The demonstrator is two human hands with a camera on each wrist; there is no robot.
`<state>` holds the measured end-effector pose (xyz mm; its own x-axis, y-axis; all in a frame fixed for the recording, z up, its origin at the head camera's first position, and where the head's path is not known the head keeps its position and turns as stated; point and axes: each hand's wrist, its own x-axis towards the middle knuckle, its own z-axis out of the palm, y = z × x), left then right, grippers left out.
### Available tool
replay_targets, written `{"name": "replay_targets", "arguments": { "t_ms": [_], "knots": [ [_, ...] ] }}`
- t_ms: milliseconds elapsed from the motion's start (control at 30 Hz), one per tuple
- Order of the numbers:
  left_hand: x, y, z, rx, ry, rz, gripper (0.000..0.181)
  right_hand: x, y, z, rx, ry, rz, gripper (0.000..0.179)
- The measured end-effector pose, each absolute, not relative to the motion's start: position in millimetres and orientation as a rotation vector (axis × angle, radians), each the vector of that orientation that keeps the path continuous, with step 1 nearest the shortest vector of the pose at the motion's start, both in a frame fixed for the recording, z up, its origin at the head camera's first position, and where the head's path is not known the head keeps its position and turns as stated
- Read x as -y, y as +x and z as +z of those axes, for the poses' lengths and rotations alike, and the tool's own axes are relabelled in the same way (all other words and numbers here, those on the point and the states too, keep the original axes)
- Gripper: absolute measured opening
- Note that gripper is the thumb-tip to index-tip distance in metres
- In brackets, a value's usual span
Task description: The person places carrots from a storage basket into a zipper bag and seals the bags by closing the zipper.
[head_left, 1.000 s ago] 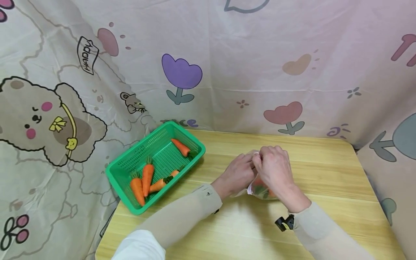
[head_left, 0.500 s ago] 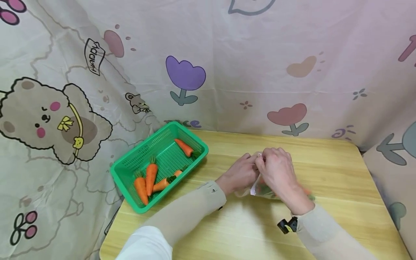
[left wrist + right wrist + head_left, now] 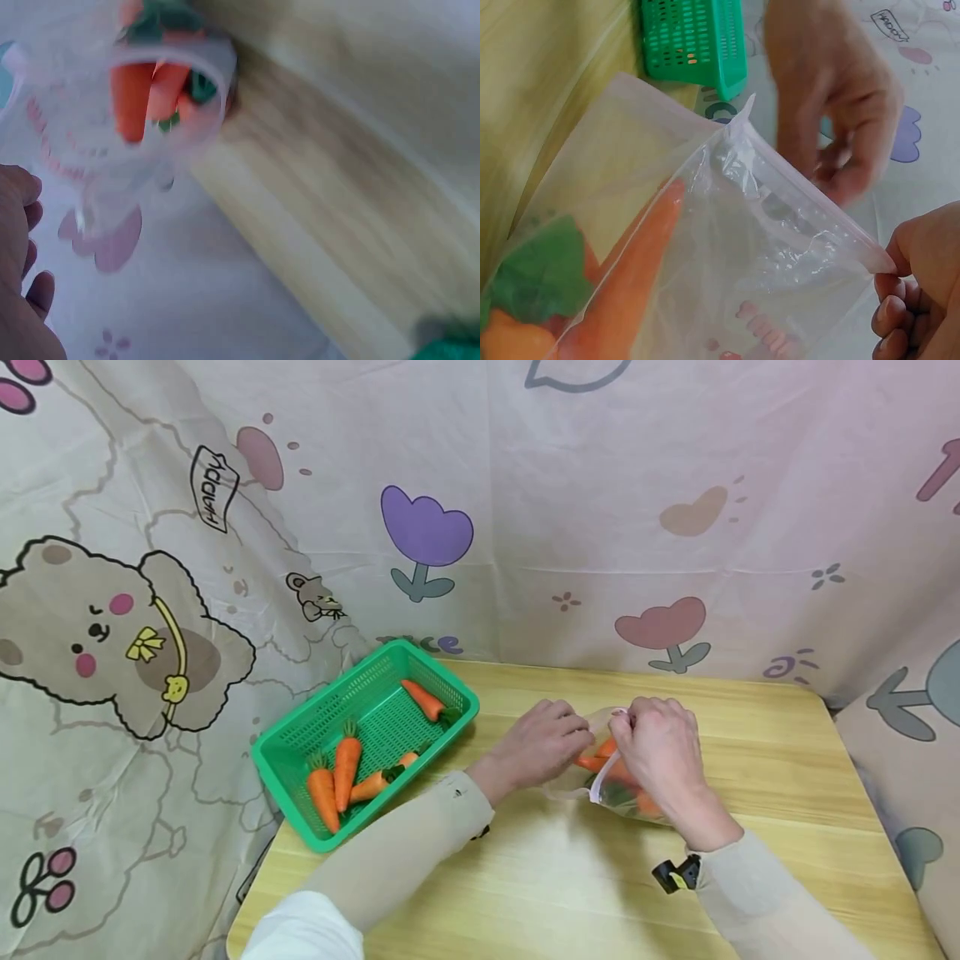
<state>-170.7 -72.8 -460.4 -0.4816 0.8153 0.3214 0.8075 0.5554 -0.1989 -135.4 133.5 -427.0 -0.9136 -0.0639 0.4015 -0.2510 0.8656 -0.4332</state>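
Observation:
My right hand (image 3: 662, 747) pinches the rim of a clear zip-top bag (image 3: 712, 255) between thumb and forefinger, at a corner of its mouth. Inside the bag lie several orange carrots (image 3: 634, 285) with green tops. The bag's mouth gapes toward the left, as the left wrist view shows. My left hand (image 3: 538, 745) is just left of the mouth, its fingers loosely bent with nothing between them. In the right wrist view the left hand (image 3: 836, 112) is blurred and apart from the bag. The right palm hides part of the bag in the head view.
A green plastic basket (image 3: 288, 810) stands at the left of the wooden table (image 3: 525, 893), holding several carrots (image 3: 347, 768). A patterned cloth (image 3: 540, 510) hangs behind and to the left of the table.
Both hands were together at the bag's mouth. The left hand has let go and drawn away to the left, while the right has shifted slightly right, still pinching the bag; its mouth now shows wider.

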Motion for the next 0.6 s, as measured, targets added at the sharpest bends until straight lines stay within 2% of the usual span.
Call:
{"name": "replay_targets", "arguments": {
  "t_ms": [333,600],
  "knots": [
    [136.9,-188.7,-436.0,2.552,-1.201,0.093,0.016,-139.7,-130.0,-437.4,2.554,0.312,0.595,0.029],
    [222.7,-212.7,-420.3,2.594,-1.104,0.264,0.017,-141.0,-127.1,-439.5,2.565,0.303,0.594,0.028]
  ]
}}
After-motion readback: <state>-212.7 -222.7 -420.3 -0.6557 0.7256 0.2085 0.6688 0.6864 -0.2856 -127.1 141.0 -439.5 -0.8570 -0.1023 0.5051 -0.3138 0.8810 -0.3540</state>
